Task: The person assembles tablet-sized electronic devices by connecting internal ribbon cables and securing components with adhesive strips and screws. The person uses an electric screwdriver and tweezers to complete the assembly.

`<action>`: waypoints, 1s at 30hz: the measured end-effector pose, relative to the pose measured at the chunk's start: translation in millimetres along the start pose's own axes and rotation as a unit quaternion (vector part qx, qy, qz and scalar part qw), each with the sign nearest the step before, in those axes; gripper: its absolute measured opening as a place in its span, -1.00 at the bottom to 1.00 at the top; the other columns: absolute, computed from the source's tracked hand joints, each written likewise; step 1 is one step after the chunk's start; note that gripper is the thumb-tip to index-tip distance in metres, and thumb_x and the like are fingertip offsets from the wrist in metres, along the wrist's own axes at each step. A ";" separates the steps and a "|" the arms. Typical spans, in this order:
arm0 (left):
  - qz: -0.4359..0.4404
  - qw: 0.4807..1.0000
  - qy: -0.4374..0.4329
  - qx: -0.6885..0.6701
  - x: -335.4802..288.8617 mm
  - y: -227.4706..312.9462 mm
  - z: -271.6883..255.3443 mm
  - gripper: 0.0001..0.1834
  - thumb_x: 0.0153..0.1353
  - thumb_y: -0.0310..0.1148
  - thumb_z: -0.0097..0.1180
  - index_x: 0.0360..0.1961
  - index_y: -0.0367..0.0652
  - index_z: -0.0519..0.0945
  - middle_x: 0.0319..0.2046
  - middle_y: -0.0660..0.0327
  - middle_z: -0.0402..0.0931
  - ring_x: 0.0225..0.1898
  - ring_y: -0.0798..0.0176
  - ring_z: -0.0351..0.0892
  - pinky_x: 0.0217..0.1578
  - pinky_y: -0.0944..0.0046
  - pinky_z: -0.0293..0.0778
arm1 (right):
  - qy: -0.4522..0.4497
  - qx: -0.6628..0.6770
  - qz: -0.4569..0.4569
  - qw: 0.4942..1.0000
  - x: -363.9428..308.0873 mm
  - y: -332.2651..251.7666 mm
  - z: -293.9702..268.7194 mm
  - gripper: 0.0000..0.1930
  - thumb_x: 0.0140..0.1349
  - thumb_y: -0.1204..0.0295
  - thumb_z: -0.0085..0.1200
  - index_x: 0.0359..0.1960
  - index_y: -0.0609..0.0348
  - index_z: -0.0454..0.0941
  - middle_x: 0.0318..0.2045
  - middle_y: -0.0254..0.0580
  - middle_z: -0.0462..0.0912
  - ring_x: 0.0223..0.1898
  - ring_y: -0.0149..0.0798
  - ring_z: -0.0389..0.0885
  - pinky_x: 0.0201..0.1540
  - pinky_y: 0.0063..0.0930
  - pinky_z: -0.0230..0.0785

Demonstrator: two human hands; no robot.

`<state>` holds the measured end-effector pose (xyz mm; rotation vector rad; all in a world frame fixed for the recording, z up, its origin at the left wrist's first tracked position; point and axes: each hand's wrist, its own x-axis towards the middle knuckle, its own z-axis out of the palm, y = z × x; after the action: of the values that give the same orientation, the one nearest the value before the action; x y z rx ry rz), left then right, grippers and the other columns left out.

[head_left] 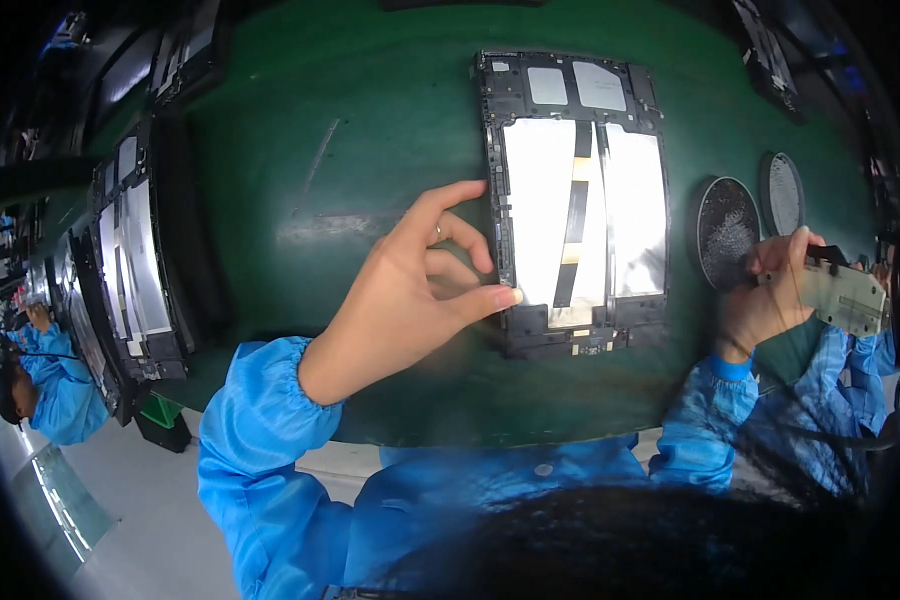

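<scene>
An opened tablet body (635, 210), a black frame with silver battery panels and a dark ribbon strip down its middle, lies on the green table mat. My left hand (400, 270) is at its left edge, the thumb on the lower edge and the index fingertip against the side higher up. To the right, my right hand (765, 300) grips a flat silver metal piece (855, 300) with small holes and a black part on top. What that piece is I cannot tell. It is held beside a round dark dish (712, 255) containing many tiny bits, possibly screws.
A second round dish (785, 192), paler inside, stands beyond the first. On the left, more opened tablet bodies (135, 250) stand along the table side, above a green and black bin (160, 415). Another person in blue (65, 405) works at far left.
</scene>
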<state>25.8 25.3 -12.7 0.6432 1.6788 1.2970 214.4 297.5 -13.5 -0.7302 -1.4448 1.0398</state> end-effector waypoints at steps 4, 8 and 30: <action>0.004 1.000 -0.015 -0.018 0.2 0.7 -4.6 -0.16 0.13 -0.58 0.39 0.38 -0.24 0.20 -0.21 0.21 0.47 -0.27 0.42 0.65 -0.29 0.44 0.55 | -0.048 0.055 -0.004 0.997 5.7 -5.4 -7.6 -0.59 0.43 0.39 0.07 0.19 0.39 0.32 -0.58 -0.40 0.29 -0.65 -0.52 0.21 -0.60 -0.56 0.09; -0.006 0.998 -0.025 -0.066 6.2 1.1 0.4 -0.20 0.16 -0.55 0.37 0.36 -0.28 0.19 -0.23 0.18 0.48 -0.30 0.36 0.66 -0.28 0.40 0.58 | -0.087 0.169 0.031 0.981 -1.2 -50.7 5.6 -0.58 0.45 0.27 0.07 0.20 0.24 0.33 -0.58 -0.44 0.26 -0.67 -0.54 0.21 -0.62 -0.60 0.08; 0.037 0.999 -0.015 -0.022 12.3 -10.3 -10.6 -0.32 0.19 -0.48 0.34 0.26 -0.32 0.26 -0.30 0.22 0.53 -0.34 0.37 0.65 -0.38 0.41 0.49 | -0.345 0.225 0.117 0.904 -112.2 -60.7 97.1 -0.77 0.45 0.32 0.08 0.09 -0.19 0.41 -0.59 -0.50 0.26 -0.69 -0.54 0.12 -0.70 -0.62 0.10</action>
<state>12.0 27.0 -25.9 0.7000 1.6106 1.3666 143.7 154.0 -2.2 -0.1870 -1.6215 1.8733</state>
